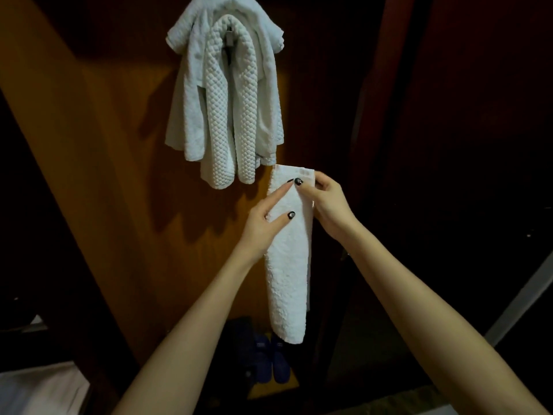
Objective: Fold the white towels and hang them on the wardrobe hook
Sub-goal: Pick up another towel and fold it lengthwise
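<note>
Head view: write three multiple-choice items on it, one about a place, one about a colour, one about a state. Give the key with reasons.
1. The waffle-weave towel is:
A. on the hook, over the smooth towel
B. on the floor
C. in the hands

2. The slippers are:
A. red
B. blue
C. white

3. The folded towel is:
A. hung on the hook
B. spread flat
C. in the grip of both hands, hanging down

Key:
1 A: it drapes from the hook in front of the smooth one.
2 B: a dark blue pair sits low in the frame.
3 C: the left hand and right hand pinch its top end, below the hung towels.
</note>
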### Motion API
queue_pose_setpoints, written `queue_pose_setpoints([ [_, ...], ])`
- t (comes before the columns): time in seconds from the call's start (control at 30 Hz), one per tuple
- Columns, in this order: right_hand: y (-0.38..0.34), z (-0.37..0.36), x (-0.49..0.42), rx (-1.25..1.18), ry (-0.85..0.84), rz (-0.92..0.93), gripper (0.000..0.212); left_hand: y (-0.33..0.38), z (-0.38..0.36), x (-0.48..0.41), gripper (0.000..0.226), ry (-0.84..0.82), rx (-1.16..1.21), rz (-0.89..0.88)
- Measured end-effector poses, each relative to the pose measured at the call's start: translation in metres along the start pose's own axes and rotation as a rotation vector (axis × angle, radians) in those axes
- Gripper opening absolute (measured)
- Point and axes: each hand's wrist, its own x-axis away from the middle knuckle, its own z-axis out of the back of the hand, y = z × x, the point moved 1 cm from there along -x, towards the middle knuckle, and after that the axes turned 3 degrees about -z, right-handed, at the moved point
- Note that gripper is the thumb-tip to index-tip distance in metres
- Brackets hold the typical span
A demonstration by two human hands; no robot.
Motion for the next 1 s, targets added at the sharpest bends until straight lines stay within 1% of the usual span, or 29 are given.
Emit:
queue_pose_setpoints([
  [0.07, 0.003, -0.003, 0.005, 0.049, 0.086, 0.046, 0.029, 0.000, 0.004, -0.001, 0.055, 0.087, 0.050, 0.053],
  [0.13, 0.009, -0.005, 0.011, 0.108, 0.115, 0.096, 0.026, 0.002, 0.008, -0.003, 0.055, 0.138, 0.053, 0.059],
  [0.2, 0.011, -0.007, 0.016, 0.099, 0.109, 0.107, 0.021, 0.004, 0.010, -0.005, 0.054, 0.121, 0.034, 0.034],
  [0.27, 0.008, -0.006, 0.017, 0.126, 0.140, 0.148, 0.014, 0.006, 0.010, -0.007, 0.059, 0.092, -0.017, -0.010],
  [0.33, 0.005, -0.006, 0.017, 0.260, 0.154, 0.224, 0.006, 0.008, 0.010, -0.010, 0.066, 0.081, -0.037, -0.048],
  [0.37, 0.004, -0.008, 0.018, 0.315, 0.155, 0.249, 0.005, 0.009, 0.011, -0.010, 0.068, 0.082, -0.044, -0.048],
  [0.43, 0.003, -0.011, 0.020, 0.373, 0.184, 0.304, 0.006, 0.012, 0.013, -0.012, 0.063, 0.081, -0.122, -0.061],
  [0.5, 0.006, -0.013, 0.023, 0.428, 0.221, 0.373, 0.007, 0.009, 0.018, -0.012, 0.048, 0.093, -0.248, -0.101],
  [0.57, 0.010, -0.013, 0.024, 0.463, 0.217, 0.387, 0.007, 0.005, 0.023, -0.010, 0.039, 0.129, -0.286, -0.115],
  [0.67, 0.015, -0.012, 0.024, 0.473, 0.188, 0.379, 0.007, 0.002, 0.029, -0.007, 0.031, 0.141, -0.244, -0.062],
  [0.77, 0.017, -0.011, 0.024, 0.500, 0.138, 0.417, 0.011, 0.010, 0.031, -0.011, 0.011, 0.129, -0.162, 0.034],
  [0.83, 0.020, -0.010, 0.025, 0.520, 0.102, 0.444, 0.014, 0.017, 0.035, -0.016, 0.019, 0.108, -0.157, 0.109],
  [0.9, 0.022, -0.010, 0.027, 0.551, 0.067, 0.471, 0.014, 0.021, 0.041, -0.019, 0.022, 0.036, -0.210, 0.177],
  [1.0, 0.027, -0.010, 0.029, 0.567, 0.045, 0.482, 0.014, 0.020, 0.043, -0.018, 0.010, -0.043, -0.136, 0.280],
])
